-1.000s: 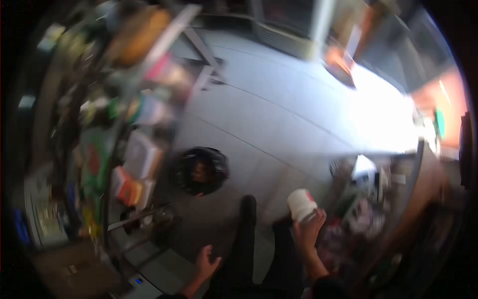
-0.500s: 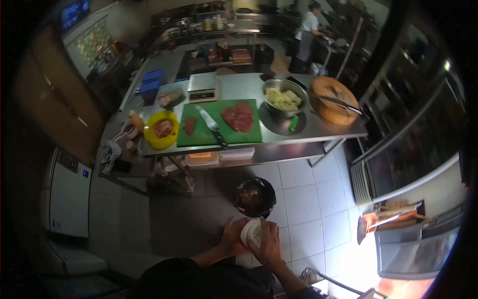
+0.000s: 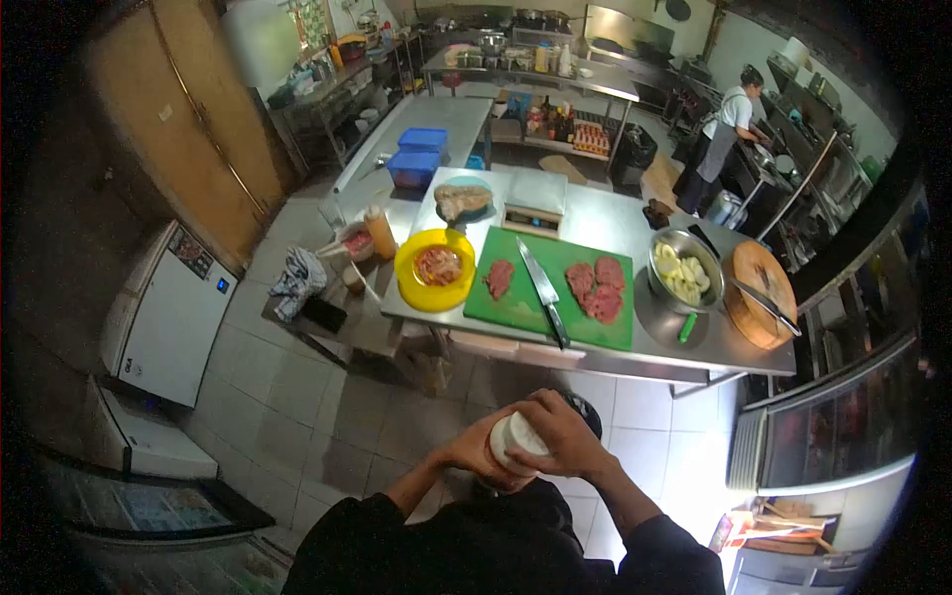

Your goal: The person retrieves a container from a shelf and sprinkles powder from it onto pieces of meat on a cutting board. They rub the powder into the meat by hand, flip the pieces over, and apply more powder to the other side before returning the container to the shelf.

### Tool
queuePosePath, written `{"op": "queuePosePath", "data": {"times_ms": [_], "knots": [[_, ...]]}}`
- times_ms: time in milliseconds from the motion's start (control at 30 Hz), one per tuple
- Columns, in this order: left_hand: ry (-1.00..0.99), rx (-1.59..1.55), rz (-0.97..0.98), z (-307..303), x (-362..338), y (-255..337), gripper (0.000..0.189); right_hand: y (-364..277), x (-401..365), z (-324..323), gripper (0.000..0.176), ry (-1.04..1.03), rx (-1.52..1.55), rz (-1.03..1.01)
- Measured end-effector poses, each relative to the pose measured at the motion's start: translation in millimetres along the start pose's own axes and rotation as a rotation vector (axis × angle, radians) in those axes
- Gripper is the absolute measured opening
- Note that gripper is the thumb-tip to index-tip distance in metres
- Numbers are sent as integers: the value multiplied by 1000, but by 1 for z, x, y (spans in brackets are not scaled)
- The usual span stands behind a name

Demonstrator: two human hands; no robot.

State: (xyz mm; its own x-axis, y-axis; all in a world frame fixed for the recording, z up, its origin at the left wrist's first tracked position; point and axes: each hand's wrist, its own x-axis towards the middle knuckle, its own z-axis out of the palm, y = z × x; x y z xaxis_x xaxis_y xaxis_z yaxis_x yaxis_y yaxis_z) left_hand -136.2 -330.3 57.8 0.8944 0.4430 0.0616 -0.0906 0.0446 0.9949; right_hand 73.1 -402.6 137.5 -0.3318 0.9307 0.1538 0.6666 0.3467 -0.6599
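Note:
In front of my body, above the floor, I hold a white lidded jar (image 3: 515,444). My left hand (image 3: 476,451) is wrapped around its side, and the fingers of my right hand (image 3: 570,433) grip it at the lid from the other side. What the jar contains is hidden. Beyond my hands, on the steel table, lies a green cutting board (image 3: 506,313) with raw meat pieces (image 3: 600,288) on the right, a smaller meat piece (image 3: 499,279) on the left and a black-handled knife (image 3: 540,288) between them.
A yellow bowl (image 3: 409,293) of meat stands left of the board. To its right are a steel bowl (image 3: 684,240) of pale pieces and a round wooden block (image 3: 769,322) bearing a knife. A dark bin (image 3: 587,412) is partly behind my hands. One person (image 3: 729,139) stands far right.
The view has tilted and swung left, so the table sits further right. Both hands still hold the jar, now seen closer to the table, and cover most of the bin.

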Motion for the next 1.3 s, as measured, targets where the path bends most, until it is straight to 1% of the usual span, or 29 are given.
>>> {"op": "queuePosePath", "data": {"times_ms": [33, 100, 133, 167, 200, 233, 300, 333, 367, 433, 467, 500, 567, 600, 700, 733, 767, 833, 867, 900, 967, 1000, 1033, 1100, 1133, 1167, 1233, 1267, 1300], "knots": [[5, 16, 2, -18, 3, -5, 107, 1, 12, -8, 65, 8, 2, -15], [-220, -137, -93, -58, 8, -18, 115, 4, 48, -28, 74, -61, 221, -161], [-289, -84, -102, -76, 16, -15, 118, 8, 63, -36, 80, -113, 266, -150], [-346, -31, -116, -93, 23, -11, 122, 9, 81, -46, 77, -179, 390, -164], [-363, -17, -122, -102, 29, -12, 122, 13, 95, -54, 75, -231, 439, -207], [-335, -9, -128, -113, 35, -9, 122, 20, 110, -61, 74, -285, 484, -241], [-288, -1, -134, -130, 52, -7, 122, 41, 141, -69, 70, -370, 638, -371], [-261, 2, -135, -138, 61, -4, 122, 48, 156, -76, 71, -440, 686, -379], [-246, -5, -141, -145, 68, -3, 122, 54, 170, -82, 71, -452, 689, -398], [-217, -8, -148, -159, 82, 0, 122, 64, 196, -92, 78, -478, 711, -477], [-208, -6, -152, -167, 89, 2, 123, 64, 207, -99, 81, -415, 659, -494], [-202, -5, -153, -175, 95, 4, 123, 64, 213, -105, 81, -416, 655, -505], [-183, -8, -150, -189, 107, 6, 123, 69, 224, -115, 79, -356, 95, -136], [-174, -12, -148, -196, 113, 6, 123, 76, 239, -120, 80, -530, -4, -18], [-173, -30, -140, -218, 127, 5, 123, 99, 262, -121, 77, -601, -27, -90], [-176, -33, -136, -225, 131, 4, 123, 113, 263, -116, 76, -494, 21, -273], [-181, -39, -131, -232, 136, 1, 123, 122, 267, -116, 76, -496, 16, -270], [-194, -48, -124, -245, 143, 0, 124, 124, 278, -115, 75, -398, 87, -387], [-207, -55, -123, -252, 145, 1, 124, 118, 280, -118, 78, -413, -33, -267], [-217, -56, -117, -260, 149, 1, 124, 110, 287, -121, 78, -408, -40, -260], [-238, -59, -97, -273, 157, -1, 124, 94, 306, -123, 81, -669, -127, 357], [-249, -59, -87, -280, 161, -1, 124, 111, 305, -117, 85, -585, -21, 140], [-260, -60, -76, -287, 166, -2, 124, 112, 307, -119, 85, -583, -26, 148], [-283, -66, -51, -297, 175, -3, 124, 94, 310, -134, 86, -410, -46, -124], [-292, -74, -40, -301, 178, -4, 124, 98, 309, -128, 89, -423, -97, 9], [-307, -80, -31, -302, 182, -6, 125, 95, 315, -130, 89, -425, -102, 23], [-320, -96, -23, -306, 186, -8, 125, 86, 330, -133, 90, -621, -115, 390], [-322, -97, -18, -308, 188, -8, 125, 87, 331, -135, 90, -618, -116, 394], [-326, -96, -13, -309, 190, -8, 125, 89, 329, -140, 90, -547, -72, 149]]}}
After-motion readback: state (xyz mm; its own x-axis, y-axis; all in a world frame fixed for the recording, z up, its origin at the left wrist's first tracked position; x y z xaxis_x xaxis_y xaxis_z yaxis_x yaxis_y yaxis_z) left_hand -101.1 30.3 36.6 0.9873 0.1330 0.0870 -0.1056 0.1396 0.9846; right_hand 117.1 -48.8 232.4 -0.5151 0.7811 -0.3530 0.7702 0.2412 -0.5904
